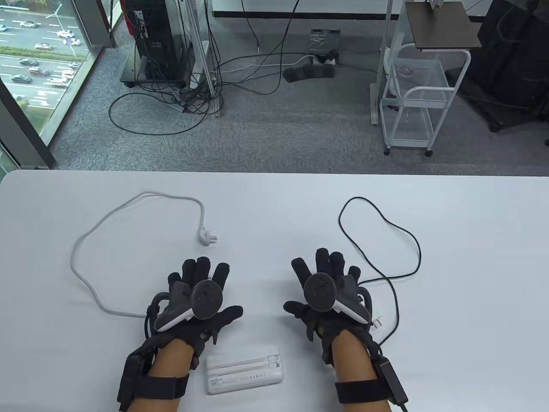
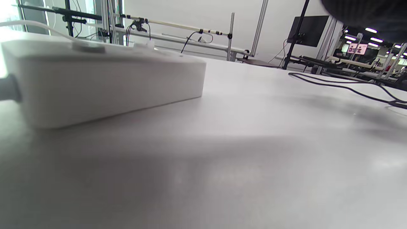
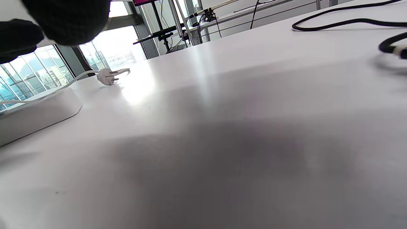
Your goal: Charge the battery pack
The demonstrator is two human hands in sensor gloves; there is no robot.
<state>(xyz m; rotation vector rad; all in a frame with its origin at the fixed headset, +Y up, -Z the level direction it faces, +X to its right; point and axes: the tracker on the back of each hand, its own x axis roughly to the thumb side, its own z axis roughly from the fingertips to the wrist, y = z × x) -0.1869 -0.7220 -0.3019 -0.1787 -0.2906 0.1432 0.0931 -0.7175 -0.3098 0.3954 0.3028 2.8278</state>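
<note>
The white battery pack (image 1: 244, 374) lies flat near the table's front edge, between my wrists. My left hand (image 1: 201, 296) and right hand (image 1: 326, 287) are held palm down over the table with fingers spread, holding nothing. A white cable (image 1: 85, 240) loops from a white plug (image 1: 209, 237) back under my left hand. A white box (image 2: 101, 79) lies close in front of the left wrist camera and shows in the right wrist view (image 3: 38, 111); my left hand hides it in the table view. A black cable (image 1: 411, 240) loops to the right of my right hand.
Metal prongs of a plug (image 1: 376, 322) show at the right hand's right edge. The black cable also shows in the left wrist view (image 2: 349, 89) and the right wrist view (image 3: 334, 22). The white plug (image 3: 108, 76) lies beyond the box. The table's far edge (image 1: 274, 173) drops to the floor.
</note>
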